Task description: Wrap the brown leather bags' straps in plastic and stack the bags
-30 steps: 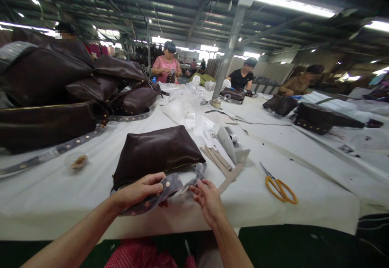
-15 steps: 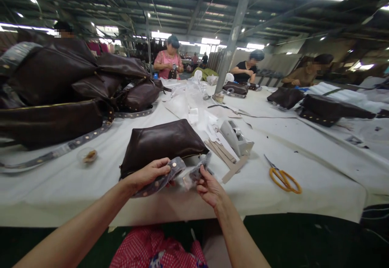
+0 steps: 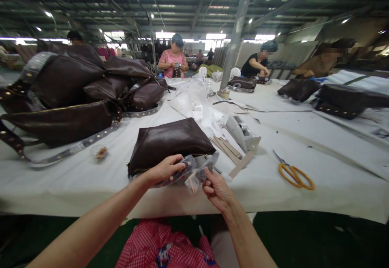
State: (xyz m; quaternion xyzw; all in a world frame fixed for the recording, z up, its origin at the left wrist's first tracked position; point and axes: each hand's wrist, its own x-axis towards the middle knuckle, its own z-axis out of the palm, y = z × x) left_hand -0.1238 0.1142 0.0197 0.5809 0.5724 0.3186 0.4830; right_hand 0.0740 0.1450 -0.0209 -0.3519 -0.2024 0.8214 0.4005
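Note:
A dark brown leather bag (image 3: 173, 140) lies on the white-covered table just beyond my hands, its zipper edge toward me. My left hand (image 3: 168, 168) is closed around a studded strap (image 3: 189, 162) that is wrapped in clear plastic. Between thumb and fingers, my right hand (image 3: 215, 187) pinches another plastic-wrapped stretch of strap (image 3: 208, 163) near the bag's right corner. Below it, between the two hands, hangs a crumpled bit of clear plastic with a copper-coloured piece (image 3: 192, 183) showing through. My left fingertips are partly hidden by the strap.
Scissors with orange handles (image 3: 294, 174) lie to the right. A grey tape dispenser (image 3: 243, 133) stands beside brown card strips (image 3: 226, 148). Brown bags (image 3: 60, 126) are piled at left, near a small clear dish (image 3: 99, 153). Several people work across the table, one in pink (image 3: 172, 63).
The view has shifted slightly, so the table's contents sit further right. Both hands keep their hold on the wrapped strap, and the plastic with the copper-coloured piece now shows more clearly.

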